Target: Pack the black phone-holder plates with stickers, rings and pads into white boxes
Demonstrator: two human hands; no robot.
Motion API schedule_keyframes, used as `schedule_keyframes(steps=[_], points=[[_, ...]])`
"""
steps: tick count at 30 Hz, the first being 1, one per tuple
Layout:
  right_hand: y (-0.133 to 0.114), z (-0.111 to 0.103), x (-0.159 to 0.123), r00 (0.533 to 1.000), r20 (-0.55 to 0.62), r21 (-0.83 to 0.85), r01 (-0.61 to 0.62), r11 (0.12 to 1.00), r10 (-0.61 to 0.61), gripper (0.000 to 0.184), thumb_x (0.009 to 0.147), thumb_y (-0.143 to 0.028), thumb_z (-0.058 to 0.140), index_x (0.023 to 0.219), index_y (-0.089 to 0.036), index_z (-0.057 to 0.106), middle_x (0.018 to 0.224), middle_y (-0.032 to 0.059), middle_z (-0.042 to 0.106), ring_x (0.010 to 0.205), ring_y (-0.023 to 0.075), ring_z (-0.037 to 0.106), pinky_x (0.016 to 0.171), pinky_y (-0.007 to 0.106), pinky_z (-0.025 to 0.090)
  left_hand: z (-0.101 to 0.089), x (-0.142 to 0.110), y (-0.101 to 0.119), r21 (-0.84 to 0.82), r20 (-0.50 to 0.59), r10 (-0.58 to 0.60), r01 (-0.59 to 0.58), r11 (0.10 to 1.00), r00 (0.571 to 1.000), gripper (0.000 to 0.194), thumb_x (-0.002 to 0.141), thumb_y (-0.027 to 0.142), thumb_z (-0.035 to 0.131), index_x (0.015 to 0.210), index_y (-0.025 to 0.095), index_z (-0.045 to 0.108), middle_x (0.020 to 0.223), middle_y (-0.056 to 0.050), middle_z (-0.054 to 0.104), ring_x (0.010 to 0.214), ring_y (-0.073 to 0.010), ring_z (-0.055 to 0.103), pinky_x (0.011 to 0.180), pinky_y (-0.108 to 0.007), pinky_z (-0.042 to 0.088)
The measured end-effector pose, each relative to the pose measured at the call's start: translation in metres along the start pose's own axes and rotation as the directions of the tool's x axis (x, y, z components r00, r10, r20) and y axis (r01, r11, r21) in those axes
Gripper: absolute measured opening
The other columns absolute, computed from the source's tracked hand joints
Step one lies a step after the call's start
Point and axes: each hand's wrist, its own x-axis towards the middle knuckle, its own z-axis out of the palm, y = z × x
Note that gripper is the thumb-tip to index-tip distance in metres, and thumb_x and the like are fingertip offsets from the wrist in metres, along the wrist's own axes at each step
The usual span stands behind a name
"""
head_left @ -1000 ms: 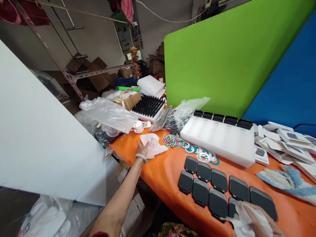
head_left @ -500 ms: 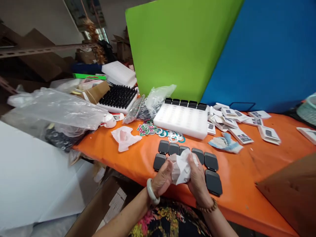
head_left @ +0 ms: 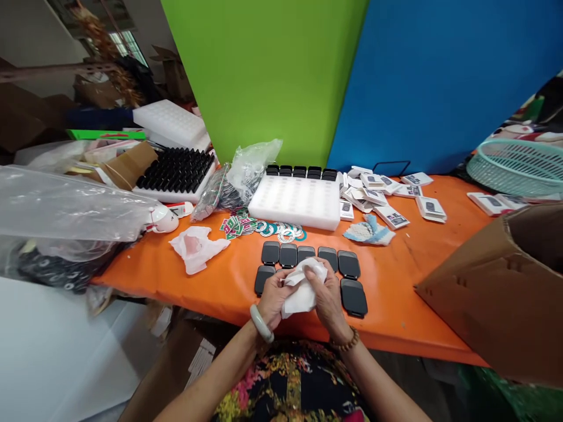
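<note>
A crumpled white tissue [head_left: 300, 296] is held between both hands, close to the front edge of the orange table. My left hand [head_left: 273, 300] grips its left side, with a pale bangle on that wrist. My right hand [head_left: 326, 296] pinches the upper right part, fingers bent over it; whether anything is wrapped inside I cannot tell. Just behind and partly under the hands lie two rows of flat dark rounded-square pieces [head_left: 349, 264]. Some in the front row are hidden by the hands and tissue.
Behind the pieces are a white foam tray [head_left: 294, 202] with black parts, teal-and-white rings [head_left: 285, 234] and green-pink cards [head_left: 237, 225]. Small white boxes [head_left: 391, 217] and a blue-white cloth [head_left: 369, 230] lie to the right. A cardboard box [head_left: 488, 293] stands at the right edge; another tissue [head_left: 196, 249] lies left.
The view has swung to the right, bringing a teal basket into sight. My right hand has shifted over the top of the tissue, which is now more bunched up.
</note>
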Motion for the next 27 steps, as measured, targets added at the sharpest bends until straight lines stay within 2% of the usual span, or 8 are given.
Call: schedule_keyframes(steps=[2, 5, 8, 11, 14, 18, 22, 27], points=[[-0.001, -0.002, 0.002, 1.000, -0.016, 0.073, -0.020, 0.997, 0.021, 0.028, 0.074, -0.037, 0.072, 0.090, -0.021, 0.055, 0.073, -0.0038, 0.060, 0.057, 0.0107, 0.053, 0.052, 0.020, 0.045, 0.003, -0.002, 0.003, -0.010, 0.013, 0.007, -0.007, 1.000, 1.000, 0.053, 0.042, 0.026, 0.091, 0.088, 0.013, 0.068, 0.073, -0.002, 0.070, 0.060, -0.0126, 0.062, 0.058, -0.023, 0.048], [-0.008, -0.007, 0.004, 0.995, -0.056, 0.173, -0.066, 0.983, 0.077, 0.030, 0.072, -0.038, 0.073, 0.089, -0.021, 0.055, 0.072, -0.0037, 0.062, 0.055, 0.0111, 0.055, 0.052, 0.022, 0.046, 0.006, -0.006, 0.006, -0.057, 0.101, -0.023, 0.029, 0.998, 0.995, 0.052, 0.052, 0.028, 0.088, 0.096, 0.016, 0.065, 0.080, -0.002, 0.070, 0.067, -0.0133, 0.064, 0.064, -0.024, 0.050], [-0.016, -0.012, 0.006, 0.990, -0.078, 0.240, -0.095, 0.966, 0.117, 0.035, 0.069, -0.037, 0.076, 0.093, -0.021, 0.057, 0.075, -0.0027, 0.065, 0.058, 0.0119, 0.058, 0.056, 0.023, 0.048, 0.007, -0.007, 0.005, -0.040, 0.152, -0.095, 0.102, 0.994, 0.984, 0.039, 0.056, 0.029, 0.086, 0.085, 0.013, 0.067, 0.079, -0.004, 0.070, 0.067, -0.0116, 0.063, 0.065, -0.022, 0.049], [-0.017, -0.018, 0.009, 0.985, -0.130, 0.257, -0.073, 0.964, 0.110, 0.036, 0.067, -0.035, 0.078, 0.092, -0.020, 0.056, 0.075, -0.0023, 0.065, 0.060, 0.0124, 0.059, 0.057, 0.024, 0.049, 0.006, -0.003, 0.001, 0.019, 0.126, -0.104, 0.102, 0.995, 0.987, 0.037, 0.048, 0.024, 0.089, 0.074, 0.011, 0.067, 0.070, -0.002, 0.068, 0.062, -0.0094, 0.060, 0.063, -0.021, 0.048], [-0.014, -0.025, 0.013, 0.980, -0.180, 0.245, -0.040, 0.969, 0.086, 0.034, 0.065, -0.035, 0.078, 0.085, -0.020, 0.054, 0.069, -0.0040, 0.062, 0.055, 0.0111, 0.056, 0.054, 0.023, 0.047, 0.008, 0.000, -0.001, 0.069, 0.139, -0.097, 0.088, 0.994, 0.986, 0.041, 0.042, 0.022, 0.091, 0.073, 0.012, 0.067, 0.067, 0.000, 0.067, 0.061, -0.0087, 0.058, 0.062, -0.020, 0.047], [-0.013, -0.037, 0.022, 0.974, -0.226, 0.193, 0.025, 0.981, 0.020, 0.034, 0.063, -0.034, 0.078, 0.081, -0.020, 0.052, 0.064, -0.0060, 0.057, 0.051, 0.0093, 0.050, 0.050, 0.022, 0.043, 0.014, 0.004, -0.001, 0.134, 0.114, -0.099, 0.083, 0.988, 0.989, 0.040, 0.040, 0.027, 0.091, 0.063, 0.012, 0.064, 0.057, 0.004, 0.060, 0.052, -0.0042, 0.050, 0.053, -0.016, 0.041], [-0.014, -0.050, 0.028, 0.961, -0.269, 0.105, 0.097, 0.990, -0.066, 0.029, 0.064, -0.031, 0.074, 0.080, -0.020, 0.054, 0.066, -0.0058, 0.056, 0.052, 0.0087, 0.049, 0.050, 0.021, 0.041, 0.018, 0.008, 0.001, 0.198, 0.077, -0.120, 0.102, 0.975, 0.990, 0.044, 0.037, 0.033, 0.091, 0.062, 0.011, 0.063, 0.054, 0.004, 0.058, 0.049, -0.0046, 0.049, 0.049, -0.017, 0.038], [-0.015, -0.062, 0.032, 0.955, -0.295, 0.198, 0.056, 0.979, 0.005, 0.037, 0.056, -0.023, 0.076, 0.087, -0.021, 0.054, 0.072, -0.0047, 0.060, 0.056, 0.0108, 0.053, 0.053, 0.023, 0.044, 0.020, 0.012, -0.002, 0.235, 0.088, -0.139, 0.115, 0.965, 0.986, 0.045, 0.037, 0.037, 0.091, 0.057, 0.011, 0.060, 0.052, 0.003, 0.057, 0.048, -0.0046, 0.047, 0.048, -0.018, 0.036]])
